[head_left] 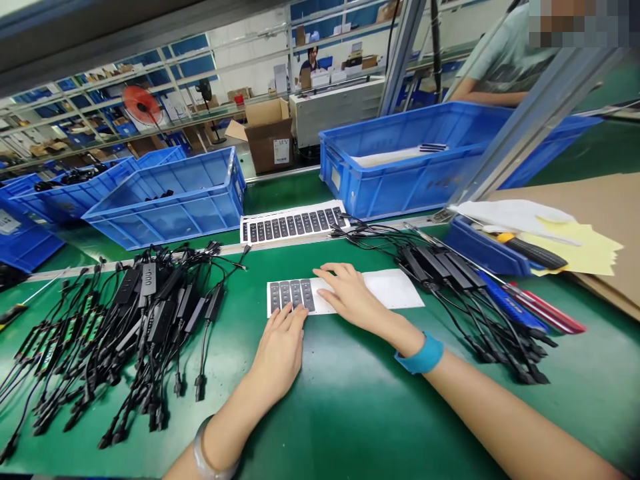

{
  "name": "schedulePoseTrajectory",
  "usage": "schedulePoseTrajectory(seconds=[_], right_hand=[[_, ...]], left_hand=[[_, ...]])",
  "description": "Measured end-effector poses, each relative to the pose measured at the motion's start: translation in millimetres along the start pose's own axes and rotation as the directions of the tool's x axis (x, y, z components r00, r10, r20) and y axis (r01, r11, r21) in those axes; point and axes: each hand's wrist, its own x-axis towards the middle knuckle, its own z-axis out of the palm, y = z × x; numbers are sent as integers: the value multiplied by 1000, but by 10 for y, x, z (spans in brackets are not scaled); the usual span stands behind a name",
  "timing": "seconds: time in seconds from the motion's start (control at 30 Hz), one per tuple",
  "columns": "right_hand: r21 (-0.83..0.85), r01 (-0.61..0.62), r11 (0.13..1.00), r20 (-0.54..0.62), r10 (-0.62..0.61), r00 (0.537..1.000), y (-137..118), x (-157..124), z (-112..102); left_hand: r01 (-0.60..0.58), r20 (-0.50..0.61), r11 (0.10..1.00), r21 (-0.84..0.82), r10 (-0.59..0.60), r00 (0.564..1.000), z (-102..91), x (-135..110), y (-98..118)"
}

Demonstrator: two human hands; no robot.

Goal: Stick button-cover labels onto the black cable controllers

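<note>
As left hand, right hand lie spread on label sheet, green mat open below.

Green mat lane, between left cable pile and right cable pile (both sprawling), label sheet ahead

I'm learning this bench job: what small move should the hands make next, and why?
Probably peel one dark label off the sheet with the left hand. Its fingertips sit at the end of the label row, while the right hand lies on the white backing, seemingly holding it flat on the green mat.
</note>
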Motion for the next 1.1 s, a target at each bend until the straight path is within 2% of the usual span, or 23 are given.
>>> schedulePoseTrajectory(seconds=[0.1,0.2,0.3,0.4,0.47,0.5,0.53,0.57,0.63,0.67,0.7,0.83,0.9,0.93,0.97,1.0,1.07,1.1], right_hand=[[-7,-1,1000,23,1,1000,-81,-3,75],[72,25,997,-20,-24,1000,-83,-10,89],[237,91,967,-160,-54,986,-120,-8,43],[423,148,894,-336,3,942,-228,-25,-68],[496,155,854,-414,76,907,-300,-53,-151],[514,154,844,-438,104,893,-327,-69,-184],[524,150,838,-452,125,883,-345,-85,-208],[534,142,834,-457,143,878,-355,-99,-222],[556,122,822,-455,178,872,-361,-121,-226],[570,109,814,-453,200,869,-361,-130,-220],[587,96,804,-449,225,864,-361,-137,-212],[672,41,740,-409,324,853,-370,-155,-192],[709,20,705,-378,356,855,-375,-160,-193],[723,12,691,-366,368,855,-376,-162,-195],[734,6,680,-355,376,856,-377,-163,-197],[743,1,669,-345,381,858,-377,-164,-198],[760,-5,650,-322,383,866,-380,-169,-198],[768,-11,641,-307,383,871,-383,-172,-197]], left_hand=[[-6,13,1000,20,6,1000,-8,5,-11],[1,23,999,36,-2,1000,-6,10,1],[14,2,999,38,-14,1000,-10,26,9],[11,-36,998,63,-8,999,-89,62,-37],[91,-115,984,155,-74,991,-218,79,-120],[182,-184,960,214,-143,973,-304,78,-176],[299,-269,920,254,-230,935,-399,68,-241],[420,-356,868,265,-317,879,-495,50,-313],[588,-461,786,193,-456,761,-671,-3,-458],[625,-475,767,143,-501,724,-739,-30,-525],[639,-472,764,96,-530,705,-791,-53,-582],[583,-414,807,-98,-565,713,-840,-53,-641],[507,-380,832,-227,-555,740,-793,-4,-546],[439,-347,824,-359,-554,756,-758,24,-470],[350,-295,768,-536,-558,775,-714,50,-381],[253,-219,644,-722,-559,800,-663,72,-285],[131,-22,263,-956,-508,861,-544,94,-95],[135,69,110,-985,-464,883,-479,96,-12]])
